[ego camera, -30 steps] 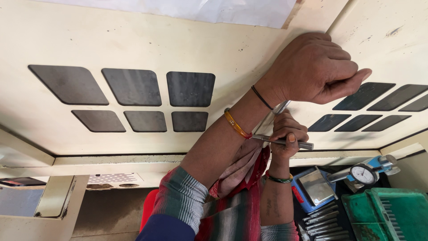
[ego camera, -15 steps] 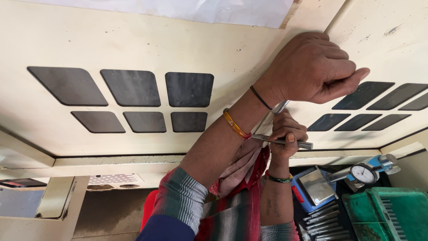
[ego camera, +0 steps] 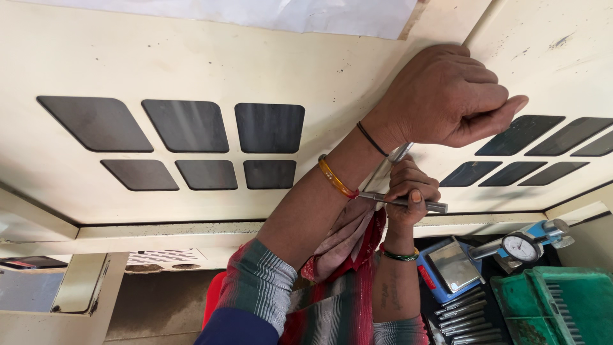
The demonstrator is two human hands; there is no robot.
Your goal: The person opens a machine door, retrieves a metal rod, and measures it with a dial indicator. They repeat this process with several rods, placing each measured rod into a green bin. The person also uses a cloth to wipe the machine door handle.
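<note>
My left hand point(ego camera: 447, 96) is a closed fist against the cream metal panel point(ego camera: 191, 57), at the seam between two panel sections. A shiny metal shaft point(ego camera: 399, 153) slants up from below and disappears under that wrist into the fist. My right hand point(ego camera: 412, 191) is just beneath, fingers wrapped around a horizontal steel rod point(ego camera: 431, 206) that crosses the shaft's lower end. Dark four-sided cutouts point(ego camera: 268, 128) lie in the panel to the left, and more cutouts point(ego camera: 520, 134) lie to the right of my hands. How the fist grips the shaft is hidden.
Lower right holds a dial gauge on a blue stand point(ego camera: 520, 246), a blue box with a metal lid point(ego camera: 447, 265), a row of steel pins point(ego camera: 463, 316) and a green plastic tray point(ego camera: 555, 306). A white sheet point(ego camera: 287, 13) hangs over the panel's top. A vented ledge point(ego camera: 159, 257) lies below left.
</note>
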